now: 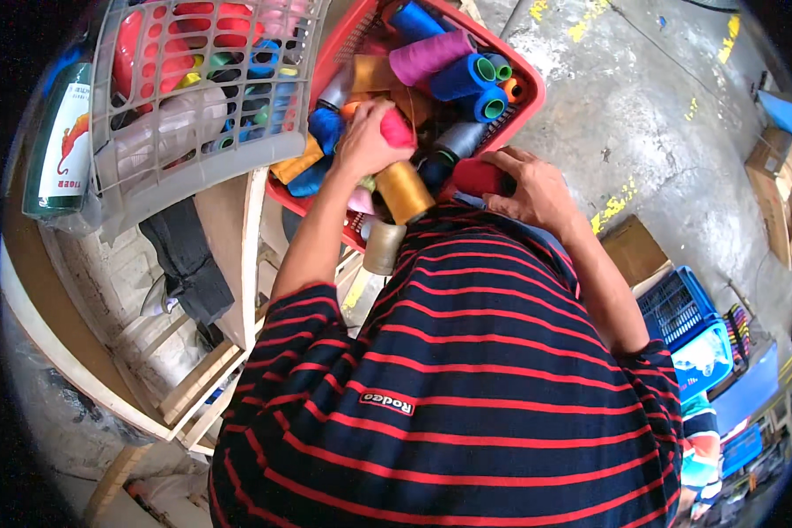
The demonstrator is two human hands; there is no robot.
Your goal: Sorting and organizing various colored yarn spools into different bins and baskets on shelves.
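The left hand (367,141) is curling its fingers around a pink cone-shaped spool of thread (397,129), gripping it near the middle of the red plastic mesh basket (528,88). The right hand (532,189) is closing over a dark red spool of thread (477,176) at the near edge of that basket, fingers bent around its rounded side. Both spools are showing only in part, the pink one poking out beside the left thumb, the red one peeking from under the right palm.

Around them the basket is holding a heap of other spools: a mustard-yellow cone (404,191) is lying just below the left hand, a magenta spool (429,55) and several blue spools with green cores (466,77) are piling toward the far edge, and a grey spool (459,138) is sitting between the two hands. A beige cone (384,246) is hanging at the near edge, against the person's striped shirt.

To the left, a grey plastic lattice basket (194,150) is resting on a wooden frame (238,238), holding more coloured reels. A green bottle with a white label (62,141) is standing beside it. A blue crate (686,312) is sitting on the concrete floor (642,114) to the right.
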